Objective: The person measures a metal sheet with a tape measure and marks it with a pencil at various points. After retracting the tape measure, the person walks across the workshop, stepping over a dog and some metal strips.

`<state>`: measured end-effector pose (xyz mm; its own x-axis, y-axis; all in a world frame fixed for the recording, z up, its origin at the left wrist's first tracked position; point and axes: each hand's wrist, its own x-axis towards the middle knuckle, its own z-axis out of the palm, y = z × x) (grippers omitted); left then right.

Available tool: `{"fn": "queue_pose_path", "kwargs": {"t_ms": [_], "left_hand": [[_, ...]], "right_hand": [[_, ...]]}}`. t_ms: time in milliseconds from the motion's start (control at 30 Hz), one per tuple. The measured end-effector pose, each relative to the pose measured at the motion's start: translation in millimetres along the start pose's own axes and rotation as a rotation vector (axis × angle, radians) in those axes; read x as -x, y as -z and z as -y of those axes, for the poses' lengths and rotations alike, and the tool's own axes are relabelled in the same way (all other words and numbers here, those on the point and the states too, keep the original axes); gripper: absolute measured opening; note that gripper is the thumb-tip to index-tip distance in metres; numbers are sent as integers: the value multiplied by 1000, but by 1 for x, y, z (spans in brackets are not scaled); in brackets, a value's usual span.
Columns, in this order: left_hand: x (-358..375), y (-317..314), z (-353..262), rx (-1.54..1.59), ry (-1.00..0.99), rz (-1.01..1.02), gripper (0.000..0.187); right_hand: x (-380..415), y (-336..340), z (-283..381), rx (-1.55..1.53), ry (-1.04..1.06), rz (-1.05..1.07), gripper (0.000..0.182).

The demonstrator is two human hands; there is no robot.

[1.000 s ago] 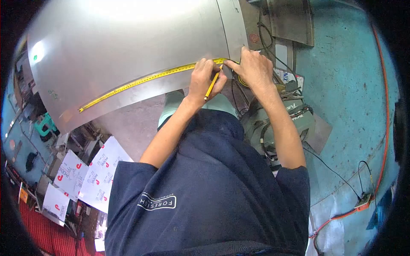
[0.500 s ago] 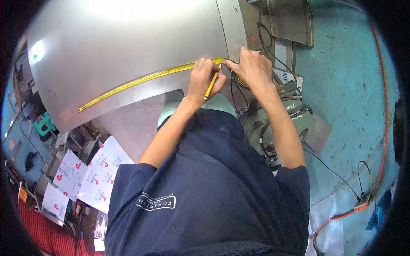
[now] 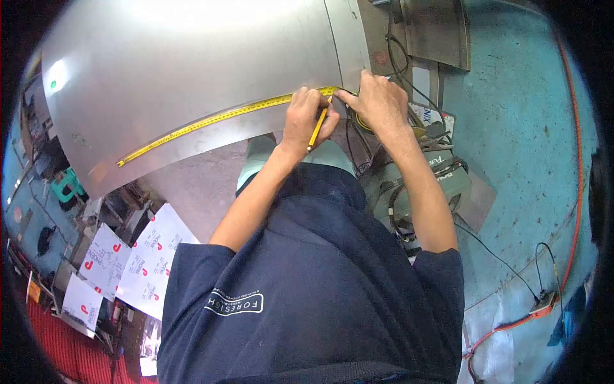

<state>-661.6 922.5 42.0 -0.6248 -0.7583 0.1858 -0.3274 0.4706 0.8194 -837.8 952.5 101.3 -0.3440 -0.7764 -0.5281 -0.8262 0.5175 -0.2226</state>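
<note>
A yellow tape measure (image 3: 211, 120) lies stretched along the near side of a large grey metal sheet (image 3: 192, 70), its end at the lower left of the sheet. My left hand (image 3: 305, 120) pinches a yellow pencil (image 3: 317, 131), tip up against the tape near the sheet's right part. Those knuckles rest on the tape. My right hand (image 3: 382, 105) grips the tape at the sheet's right edge, thumb pointing left close to the pencil tip. Part of the tape shows as a yellow curve below that hand; its case is mostly hidden.
A green machine (image 3: 441, 185) with cables stands below my right arm. An orange hose (image 3: 577, 147) runs along the blue floor (image 3: 511, 128) to a socket box (image 3: 543, 304). Film-covered printed sheets (image 3: 150, 262) and a green plastic stool (image 3: 66, 185) are at left.
Both hands, the tape and the metal sheet keep their places. The pencil's lower end has shifted very slightly to the right.
</note>
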Motion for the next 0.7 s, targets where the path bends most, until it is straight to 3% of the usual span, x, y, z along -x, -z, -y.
{"fn": "queue_pose_path", "kwargs": {"t_ms": [267, 367, 700], "left_hand": [[-7, 11, -9, 34, 94, 106, 21], [-4, 3, -5, 62, 108, 9, 20], [-6, 4, -10, -4, 61, 5, 18]], "right_hand": [[-1, -3, -1, 6, 4, -11, 56], [0, -3, -1, 14, 17, -29, 55], [0, -1, -1, 4, 18, -23, 54]]}}
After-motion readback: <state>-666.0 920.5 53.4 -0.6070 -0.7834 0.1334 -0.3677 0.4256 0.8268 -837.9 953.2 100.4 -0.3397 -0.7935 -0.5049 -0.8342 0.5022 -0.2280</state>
